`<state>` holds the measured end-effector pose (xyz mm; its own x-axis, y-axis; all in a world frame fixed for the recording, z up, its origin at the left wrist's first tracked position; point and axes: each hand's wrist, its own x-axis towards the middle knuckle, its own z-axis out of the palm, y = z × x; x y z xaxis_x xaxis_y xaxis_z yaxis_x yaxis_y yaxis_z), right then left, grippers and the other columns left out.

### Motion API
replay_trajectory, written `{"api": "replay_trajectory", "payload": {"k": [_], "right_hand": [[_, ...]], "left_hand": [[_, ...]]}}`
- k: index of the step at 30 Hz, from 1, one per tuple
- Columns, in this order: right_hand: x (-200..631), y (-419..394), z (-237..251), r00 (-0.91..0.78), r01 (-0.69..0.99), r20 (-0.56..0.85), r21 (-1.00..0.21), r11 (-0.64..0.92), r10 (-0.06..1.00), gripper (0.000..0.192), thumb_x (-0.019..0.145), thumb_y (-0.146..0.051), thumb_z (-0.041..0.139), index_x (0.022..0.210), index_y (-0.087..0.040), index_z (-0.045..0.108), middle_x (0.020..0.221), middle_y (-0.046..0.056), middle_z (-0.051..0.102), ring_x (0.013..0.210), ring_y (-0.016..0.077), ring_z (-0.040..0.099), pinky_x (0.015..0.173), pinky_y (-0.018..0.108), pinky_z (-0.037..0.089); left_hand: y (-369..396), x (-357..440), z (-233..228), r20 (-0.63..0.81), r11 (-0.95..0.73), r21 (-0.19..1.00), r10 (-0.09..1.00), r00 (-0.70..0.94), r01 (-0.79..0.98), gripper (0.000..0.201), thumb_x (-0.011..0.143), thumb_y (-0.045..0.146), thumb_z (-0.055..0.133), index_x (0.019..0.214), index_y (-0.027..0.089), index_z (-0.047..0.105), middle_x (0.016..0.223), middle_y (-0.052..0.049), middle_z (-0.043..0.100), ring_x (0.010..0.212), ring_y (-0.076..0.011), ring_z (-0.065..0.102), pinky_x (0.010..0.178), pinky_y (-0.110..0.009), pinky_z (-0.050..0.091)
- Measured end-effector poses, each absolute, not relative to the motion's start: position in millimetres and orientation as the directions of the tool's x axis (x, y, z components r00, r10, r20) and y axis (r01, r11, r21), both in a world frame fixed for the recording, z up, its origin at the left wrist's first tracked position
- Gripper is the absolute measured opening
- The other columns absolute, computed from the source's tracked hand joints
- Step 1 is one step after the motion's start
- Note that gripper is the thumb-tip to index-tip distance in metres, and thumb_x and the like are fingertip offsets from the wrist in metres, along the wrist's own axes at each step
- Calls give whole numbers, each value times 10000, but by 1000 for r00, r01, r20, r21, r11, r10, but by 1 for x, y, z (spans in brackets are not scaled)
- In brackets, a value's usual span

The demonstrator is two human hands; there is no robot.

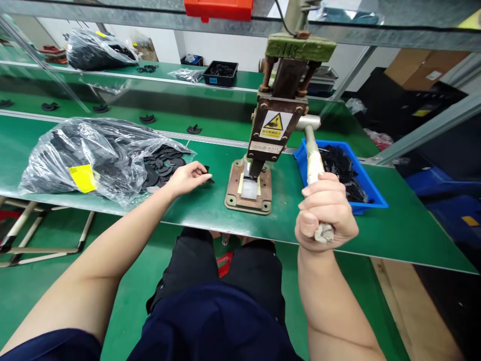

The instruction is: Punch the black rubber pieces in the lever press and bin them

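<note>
My right hand (326, 213) is wrapped around the tape-covered lever (314, 160) of a manual press (276, 105). On the left, the fingers of my left hand (190, 178) are closed on a small black plastic part (207, 170), mostly covered by them, just above the bench. Beside that hand, flat black curved pieces (161, 165) spill from the mouth of a clear plastic bag (90, 155). Between my hands, the ram of the press reaches down to a pale block (249, 189) on its base plate (231, 193).
A blue bin (370, 188) full of black parts stands right of the press. Behind the bench (195, 215), several black pieces lie spaced along a green strip (169, 115). A black tray (221, 74) and another filled bag (97, 50) sit farther back. A metal rail (150, 22) crosses overhead.
</note>
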<state>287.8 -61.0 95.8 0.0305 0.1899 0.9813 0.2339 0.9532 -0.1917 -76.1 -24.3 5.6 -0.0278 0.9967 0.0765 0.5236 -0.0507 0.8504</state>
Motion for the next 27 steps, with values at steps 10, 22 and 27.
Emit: {"api": "replay_trajectory", "payload": {"k": [10, 22, 27], "right_hand": [[287, -65, 96, 33, 250, 973, -228, 941, 228, 291, 918, -394, 665, 701, -258, 526, 647, -72, 605, 748, 146, 681, 1007, 521, 584], [287, -69, 96, 52, 244, 965, -261, 934, 256, 229, 894, -359, 672, 717, -269, 557, 648, -80, 623, 753, 154, 681, 1045, 554, 578], [286, -67, 96, 55, 260, 966, -256, 931, 251, 264, 915, -383, 647, 711, -266, 526, 642, -86, 620, 751, 142, 685, 1012, 516, 599]], "left_hand": [[8, 11, 20, -170, 166, 985, 978, 117, 41, 317, 852, 305, 885, 943, 167, 614, 777, -16, 728, 624, -113, 699, 646, -251, 604], [35, 40, 30, -250, 193, 943, 948, 195, 270, 419, 846, 433, 907, 758, 178, 586, 618, -29, 695, 508, -127, 662, 507, -222, 535], [41, 44, 37, -269, 189, 918, 943, 197, 347, 380, 829, 376, 924, 800, 191, 593, 587, -12, 666, 502, -143, 664, 475, -218, 512]]}}
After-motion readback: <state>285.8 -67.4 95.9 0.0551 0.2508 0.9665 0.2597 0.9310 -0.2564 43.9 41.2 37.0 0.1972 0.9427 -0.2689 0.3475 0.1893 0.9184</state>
